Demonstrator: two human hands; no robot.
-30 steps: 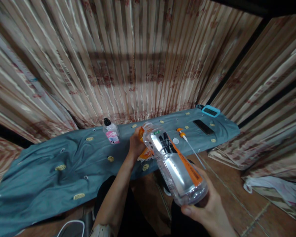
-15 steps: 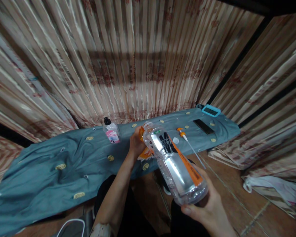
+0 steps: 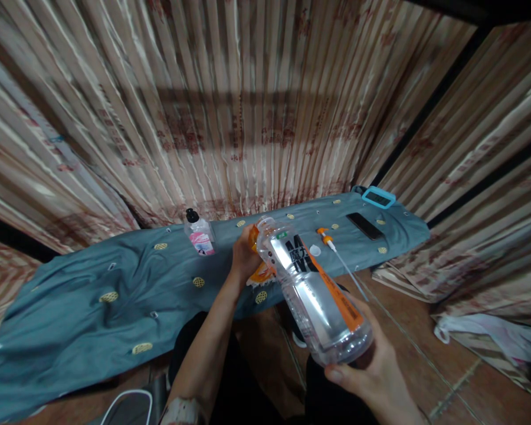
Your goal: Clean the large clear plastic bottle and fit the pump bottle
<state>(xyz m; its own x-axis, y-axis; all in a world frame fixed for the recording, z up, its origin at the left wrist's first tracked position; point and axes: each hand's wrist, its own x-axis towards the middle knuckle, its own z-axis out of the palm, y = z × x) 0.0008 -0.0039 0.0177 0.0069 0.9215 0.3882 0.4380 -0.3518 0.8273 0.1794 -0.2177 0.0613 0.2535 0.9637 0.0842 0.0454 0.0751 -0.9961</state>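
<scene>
The right hand (image 3: 376, 367) gripped the base of a clear plastic bottle (image 3: 314, 289) with a silver-and-orange label, slanting it far-left above the teal cloth-covered desk (image 3: 84, 283), apparently aligning its neck with the orange plastic container (image 3: 262, 274) the left hand (image 3: 244, 255) clasped, seemingly for steadiness.

Clear plastic bottle with silver-and-orange label (image 3: 321, 295) covers much of the orange, white-edged container (image 3: 262, 275); full shape unclear, can't tell if bottle mouth touches it. Left hand (image 3: 245, 257): most fingers hidden. Right hand (image 3: 374, 366): only thumb clear, fingers behind bottle base, forearm cut by bottom edge. Label fine print too small. Same for pink label on small clear black-capped bottle (image 3: 200, 238). Blue-framed rectangular device (image 3: 378, 198): display unreadable. Teal patterned cloth (image 3: 71, 301) cut at left; grey white-rimmed object (image 3: 130, 408) cut at bottom.
</scene>
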